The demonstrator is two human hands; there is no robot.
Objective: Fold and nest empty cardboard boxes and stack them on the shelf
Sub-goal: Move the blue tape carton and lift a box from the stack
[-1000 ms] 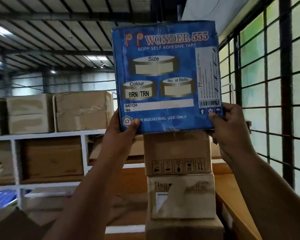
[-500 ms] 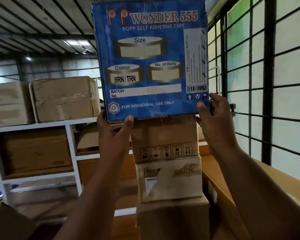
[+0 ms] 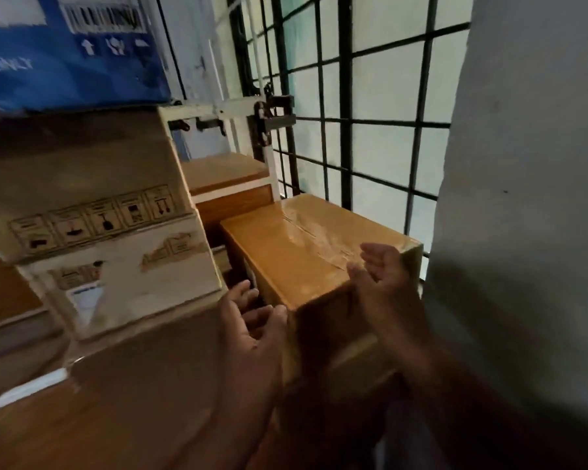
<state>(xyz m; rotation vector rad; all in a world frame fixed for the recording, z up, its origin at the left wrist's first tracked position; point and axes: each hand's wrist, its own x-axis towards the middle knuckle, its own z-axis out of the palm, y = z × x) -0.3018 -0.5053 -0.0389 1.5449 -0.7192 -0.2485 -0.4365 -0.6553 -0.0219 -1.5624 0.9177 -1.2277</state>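
- Reaching with both hands, I brought them to the near end of the taped brown box by the window grille, one to each side, because a box of that bulk looked to need a grip on both flanks.
- My right hand was at the box's near right corner, fingers loosely spread and curled round nothing; whether it touched the cardboard I could not tell through the blur.
- My left hand hung beside the near left corner, fingers relaxed and holding nothing, in the narrow gap between that box and the stack.
- That box lay flat on its broad face with glossy tape along its top seam, so I judged it sealed rather than folded.
- Left of it stood the stack of pale cartons, set one squarely upon another so the column could bear weight.
- On top of that stack sat the blue tape box, high at the far left, with neither hand on it.
- Behind, white shelf framing carried more brown cartons, pushed far back.
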